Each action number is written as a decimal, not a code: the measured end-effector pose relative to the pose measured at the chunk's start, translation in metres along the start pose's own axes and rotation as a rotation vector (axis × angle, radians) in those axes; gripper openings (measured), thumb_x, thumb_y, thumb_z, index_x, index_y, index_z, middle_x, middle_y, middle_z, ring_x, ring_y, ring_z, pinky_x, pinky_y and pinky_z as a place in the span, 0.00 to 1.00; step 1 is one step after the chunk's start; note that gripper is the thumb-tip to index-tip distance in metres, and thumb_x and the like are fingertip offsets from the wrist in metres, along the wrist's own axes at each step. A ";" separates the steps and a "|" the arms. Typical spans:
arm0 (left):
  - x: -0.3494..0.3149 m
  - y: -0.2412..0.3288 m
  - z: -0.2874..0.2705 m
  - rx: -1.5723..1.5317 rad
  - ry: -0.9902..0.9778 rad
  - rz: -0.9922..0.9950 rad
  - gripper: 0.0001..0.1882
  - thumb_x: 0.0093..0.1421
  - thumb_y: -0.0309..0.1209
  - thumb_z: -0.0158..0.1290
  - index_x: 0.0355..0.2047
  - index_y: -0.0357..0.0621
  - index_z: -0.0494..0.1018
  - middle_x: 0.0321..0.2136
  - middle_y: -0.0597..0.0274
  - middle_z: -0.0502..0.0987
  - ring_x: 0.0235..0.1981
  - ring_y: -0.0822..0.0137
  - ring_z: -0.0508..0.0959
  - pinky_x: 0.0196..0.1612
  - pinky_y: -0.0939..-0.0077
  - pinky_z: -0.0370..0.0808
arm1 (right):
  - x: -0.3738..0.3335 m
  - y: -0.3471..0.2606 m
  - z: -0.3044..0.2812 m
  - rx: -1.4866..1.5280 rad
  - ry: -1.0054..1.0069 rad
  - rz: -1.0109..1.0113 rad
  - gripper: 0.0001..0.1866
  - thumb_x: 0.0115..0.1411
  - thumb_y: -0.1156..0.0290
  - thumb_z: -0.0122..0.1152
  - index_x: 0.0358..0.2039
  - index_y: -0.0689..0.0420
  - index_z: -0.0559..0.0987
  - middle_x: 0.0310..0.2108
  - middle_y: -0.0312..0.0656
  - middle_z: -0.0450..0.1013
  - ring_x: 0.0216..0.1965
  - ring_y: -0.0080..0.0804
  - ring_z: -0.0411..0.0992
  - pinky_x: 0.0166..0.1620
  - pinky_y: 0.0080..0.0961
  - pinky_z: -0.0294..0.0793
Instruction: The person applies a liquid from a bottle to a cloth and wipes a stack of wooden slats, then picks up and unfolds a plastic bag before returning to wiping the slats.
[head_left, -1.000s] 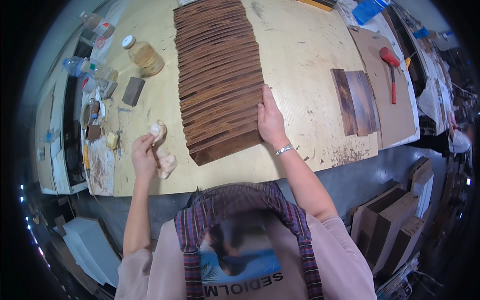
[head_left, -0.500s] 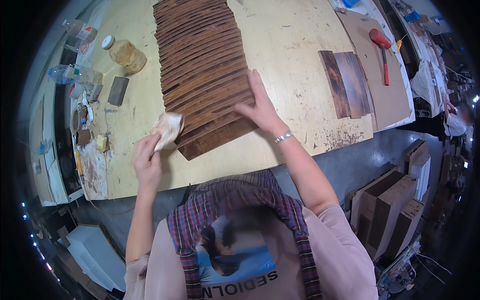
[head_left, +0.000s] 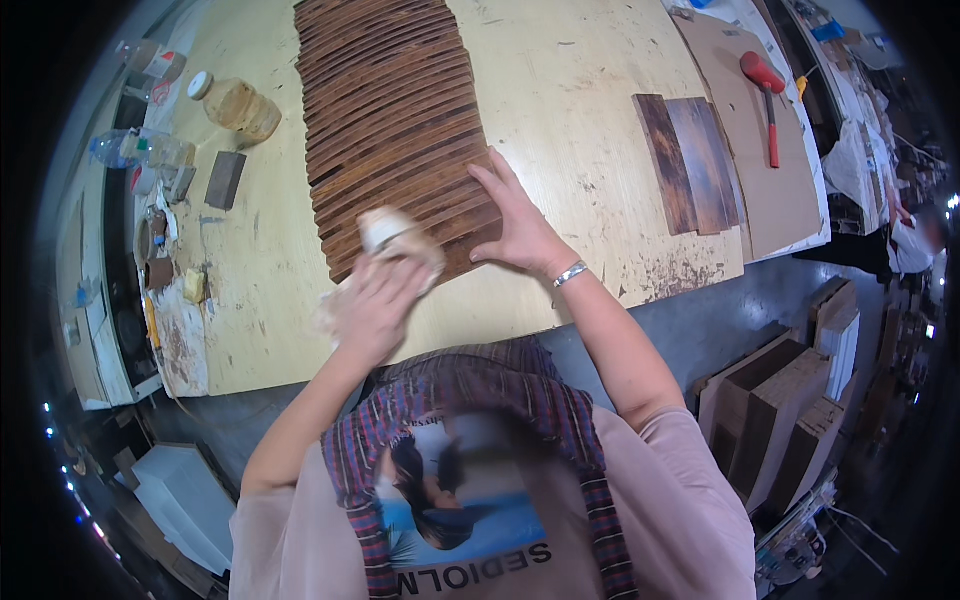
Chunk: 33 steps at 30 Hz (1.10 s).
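Observation:
A long row of dark brown wooden strips point(head_left: 390, 130), set closely one against another, lies on the pale tabletop. At its near end, my left hand point(head_left: 376, 308) presses a crumpled cream cloth point(head_left: 392, 232) onto the nearest strips; hand and cloth are slightly blurred. The cloth bunches out past the fingertips and under the palm, hiding the near left corner of the row. With fingers and thumb spread, my right hand point(head_left: 520, 225) rests against the row's right edge and grips nothing. A silver bracelet point(head_left: 571, 273) circles that wrist.
A jar of yellowish liquid point(head_left: 240, 108) and a small dark block point(head_left: 225, 180) stand left of the strips. Clear plastic bottles point(head_left: 150, 148) line the left edge. Loose dark boards point(head_left: 690, 165) and a red mallet point(head_left: 765, 90) on cardboard point(head_left: 745, 120) lie at right. Another person point(head_left: 915, 235) is far right.
My left hand has swung right with the cloth, from beside the row onto its near end. The strips have shifted slightly left and away, and my right hand has slid a little nearer.

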<state>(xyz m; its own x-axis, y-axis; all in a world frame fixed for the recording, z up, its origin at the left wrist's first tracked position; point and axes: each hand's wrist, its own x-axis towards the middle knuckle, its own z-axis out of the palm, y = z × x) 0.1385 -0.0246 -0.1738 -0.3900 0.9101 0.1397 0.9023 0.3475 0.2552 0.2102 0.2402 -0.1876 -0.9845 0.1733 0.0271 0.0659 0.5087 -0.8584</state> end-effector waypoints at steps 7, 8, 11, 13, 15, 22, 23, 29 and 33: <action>0.015 -0.012 -0.010 -0.027 0.006 0.079 0.25 0.54 0.21 0.51 0.54 0.48 0.73 0.57 0.65 0.72 0.60 0.65 0.70 0.66 0.52 0.57 | 0.002 0.005 -0.004 0.102 0.001 0.030 0.58 0.35 0.70 0.80 0.67 0.49 0.57 0.70 0.50 0.42 0.70 0.49 0.46 0.69 0.37 0.55; -0.017 -0.031 -0.019 0.020 0.042 0.050 0.24 0.54 0.20 0.51 0.52 0.47 0.74 0.55 0.63 0.74 0.58 0.63 0.72 0.64 0.54 0.60 | 0.003 0.002 -0.005 -0.024 0.000 0.014 0.58 0.35 0.70 0.79 0.67 0.48 0.57 0.70 0.50 0.42 0.70 0.49 0.46 0.69 0.37 0.55; -0.099 -0.079 -0.036 -0.103 0.111 -0.241 0.18 0.55 0.21 0.52 0.46 0.43 0.77 0.47 0.55 0.78 0.49 0.56 0.76 0.56 0.58 0.67 | 0.002 0.000 0.001 -0.015 0.041 0.019 0.56 0.34 0.70 0.80 0.65 0.49 0.60 0.70 0.50 0.44 0.70 0.50 0.47 0.68 0.38 0.56; -0.060 -0.051 -0.051 -0.159 0.247 -0.279 0.17 0.55 0.22 0.52 0.46 0.41 0.77 0.45 0.52 0.78 0.47 0.55 0.77 0.54 0.58 0.69 | 0.005 0.001 0.004 -0.037 0.079 0.024 0.55 0.33 0.70 0.80 0.64 0.50 0.61 0.69 0.50 0.45 0.69 0.51 0.48 0.68 0.38 0.57; -0.008 -0.017 -0.042 -0.168 0.336 -0.196 0.17 0.55 0.21 0.52 0.46 0.41 0.77 0.45 0.51 0.78 0.47 0.53 0.76 0.54 0.57 0.69 | 0.006 -0.002 0.006 -0.066 0.113 0.026 0.54 0.33 0.70 0.80 0.63 0.51 0.62 0.69 0.50 0.46 0.68 0.51 0.50 0.68 0.38 0.57; -0.012 -0.048 -0.027 -0.141 0.183 -0.032 0.15 0.54 0.26 0.57 0.43 0.45 0.79 0.46 0.55 0.78 0.52 0.54 0.76 0.58 0.60 0.70 | 0.010 -0.005 0.009 -0.026 0.133 0.005 0.54 0.31 0.71 0.82 0.62 0.54 0.63 0.67 0.50 0.49 0.67 0.51 0.51 0.67 0.38 0.59; -0.042 -0.068 -0.033 -0.185 0.184 -0.090 0.13 0.54 0.26 0.58 0.42 0.43 0.79 0.46 0.55 0.79 0.51 0.55 0.77 0.57 0.62 0.71 | 0.009 -0.004 0.009 -0.033 0.124 0.001 0.53 0.34 0.69 0.80 0.63 0.53 0.62 0.68 0.51 0.48 0.68 0.51 0.50 0.67 0.39 0.57; -0.003 -0.077 -0.066 -0.333 0.477 -0.407 0.11 0.58 0.21 0.52 0.40 0.42 0.79 0.43 0.54 0.79 0.47 0.53 0.77 0.53 0.63 0.74 | 0.041 -0.027 0.003 -0.330 0.197 -0.061 0.41 0.54 0.61 0.66 0.65 0.58 0.59 0.70 0.55 0.45 0.69 0.49 0.47 0.68 0.45 0.50; 0.085 -0.065 -0.026 -0.208 0.322 -0.073 0.14 0.54 0.20 0.53 0.38 0.47 0.80 0.36 0.58 0.78 0.40 0.55 0.77 0.46 0.64 0.74 | 0.089 -0.023 0.018 -0.691 0.132 -0.023 0.41 0.61 0.52 0.57 0.68 0.56 0.54 0.71 0.50 0.45 0.70 0.48 0.45 0.68 0.46 0.50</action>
<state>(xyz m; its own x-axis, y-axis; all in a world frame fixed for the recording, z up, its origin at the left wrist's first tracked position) 0.0416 0.0247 -0.1539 -0.5195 0.7555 0.3991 0.8264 0.3255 0.4594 0.1186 0.2288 -0.1742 -0.9618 0.2347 0.1412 0.1766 0.9253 -0.3356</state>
